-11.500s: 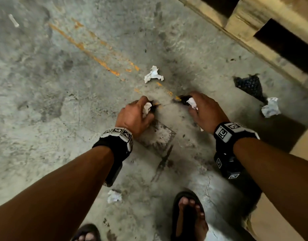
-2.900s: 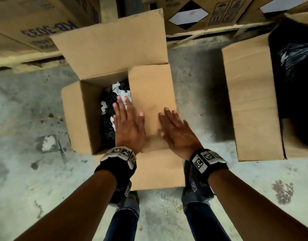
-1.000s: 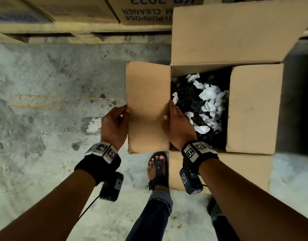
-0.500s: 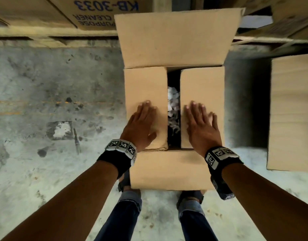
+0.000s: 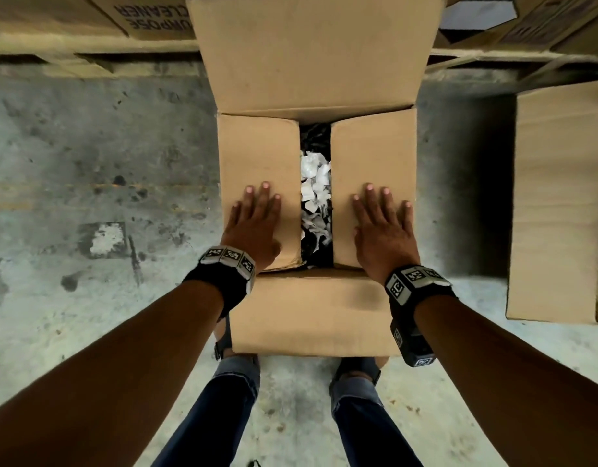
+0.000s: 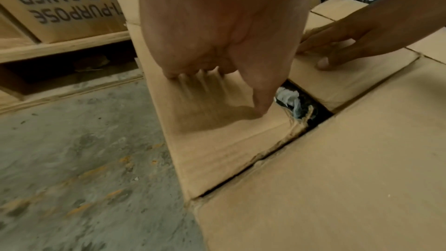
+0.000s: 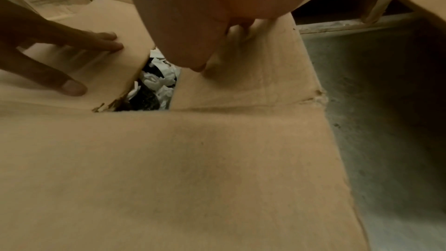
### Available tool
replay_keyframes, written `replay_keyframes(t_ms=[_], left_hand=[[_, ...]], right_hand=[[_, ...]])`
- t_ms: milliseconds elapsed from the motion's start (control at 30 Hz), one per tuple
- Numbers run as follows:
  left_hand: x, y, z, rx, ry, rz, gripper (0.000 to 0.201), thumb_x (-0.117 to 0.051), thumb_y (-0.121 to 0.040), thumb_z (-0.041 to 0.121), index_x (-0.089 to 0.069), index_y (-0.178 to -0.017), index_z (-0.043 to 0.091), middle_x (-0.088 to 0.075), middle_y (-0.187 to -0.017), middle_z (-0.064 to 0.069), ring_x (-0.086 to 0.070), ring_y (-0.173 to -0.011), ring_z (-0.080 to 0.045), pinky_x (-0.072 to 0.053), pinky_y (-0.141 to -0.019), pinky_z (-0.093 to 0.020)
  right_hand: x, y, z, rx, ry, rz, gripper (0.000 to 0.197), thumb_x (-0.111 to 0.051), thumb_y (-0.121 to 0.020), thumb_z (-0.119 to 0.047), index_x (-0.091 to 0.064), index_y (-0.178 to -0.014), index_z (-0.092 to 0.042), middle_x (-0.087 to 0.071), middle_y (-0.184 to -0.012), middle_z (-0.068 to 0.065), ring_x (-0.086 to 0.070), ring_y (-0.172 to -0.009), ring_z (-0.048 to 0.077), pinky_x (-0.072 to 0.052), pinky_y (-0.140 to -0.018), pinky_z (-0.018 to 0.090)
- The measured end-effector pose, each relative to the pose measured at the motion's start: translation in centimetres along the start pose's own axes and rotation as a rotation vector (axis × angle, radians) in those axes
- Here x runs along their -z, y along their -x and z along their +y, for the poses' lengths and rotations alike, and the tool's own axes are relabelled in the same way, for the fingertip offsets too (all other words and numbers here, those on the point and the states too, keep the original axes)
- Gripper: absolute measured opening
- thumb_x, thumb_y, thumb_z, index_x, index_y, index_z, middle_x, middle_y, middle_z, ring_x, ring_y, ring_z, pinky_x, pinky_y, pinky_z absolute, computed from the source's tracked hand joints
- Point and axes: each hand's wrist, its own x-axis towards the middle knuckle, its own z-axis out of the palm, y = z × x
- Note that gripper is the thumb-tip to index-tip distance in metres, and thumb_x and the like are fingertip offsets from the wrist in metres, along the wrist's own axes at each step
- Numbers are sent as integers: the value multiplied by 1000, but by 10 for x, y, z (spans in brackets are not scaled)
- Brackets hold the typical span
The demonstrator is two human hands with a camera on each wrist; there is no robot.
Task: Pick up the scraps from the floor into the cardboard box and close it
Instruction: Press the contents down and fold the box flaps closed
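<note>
Entry: both short side flaps are now folded down over the cardboard box (image 5: pixel 311 311). A second ago only the left flap (image 5: pixel 259 163) was coming over and the right one stood open; half a second ago both were down and my palms were on them, and they are in the same place now, pressed a little flatter.

My left hand (image 5: pixel 255 224) lies flat on the left flap, fingers straight and spread, gripping nothing. My right hand (image 5: pixel 382 230) lies the same way on the right flap (image 5: pixel 373 156). Neither hand is closed round anything.

The scraps (image 5: pixel 314 183), white crumpled paper over something dark, sit inside the box and show only through the narrow gap between the two flaps. From the left wrist view the near corner of the left flap looks torn or crushed, though blur makes it hard to be sure.

The long far flap (image 5: pixel 311 52) stands upright behind the opening. The long near flap (image 5: pixel 311 315) hangs outward toward my legs.

Judgement: collecting is done as far as the bare floor (image 5: pixel 99 170) shows; closing is about half done. The two long flaps must next come over the short ones
</note>
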Motion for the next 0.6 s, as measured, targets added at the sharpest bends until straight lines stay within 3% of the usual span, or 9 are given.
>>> replay_keyframes(t_ms=[167, 367, 500, 600], left_hand=[[3, 29, 2, 17, 195, 86, 93, -50, -92, 54, 7, -156, 20, 14, -164, -6, 8, -151, -31, -12, -121, -46], [-20, 82, 12, 82, 301, 151, 92, -45, -93, 59, 6, -156, 17, 11, -164, -7, 7, -152, -29, -11, -122, -46], [-44, 110, 15, 133, 342, 144, 94, -47, -91, 61, 3, -157, 15, 8, -165, -7, 5, -152, -29, -12, -121, -48], [-56, 133, 17, 236, 528, 138, 102, -52, -87, 65, 3, -157, 15, 8, -165, -9, 5, -152, -29, -10, -122, -45]], right_hand=[[14, 23, -4, 42, -143, 18, 75, -38, -101, -34, 9, -158, -28, 17, -166, 1, 14, -152, 26, -2, -123, 52], [7, 68, -10, 14, -233, 27, 69, -33, -103, -41, 6, -159, -28, 16, -166, 0, 12, -153, 22, -4, -124, 46], [-14, 104, -13, -78, -300, 47, 71, -34, -102, -44, 5, -159, -27, 14, -167, -1, 9, -154, 21, -5, -124, 45], [-31, 133, -12, -179, -352, 57, 75, -39, -101, -44, 3, -159, -25, 9, -168, 2, 3, -154, 23, -14, -123, 48]])
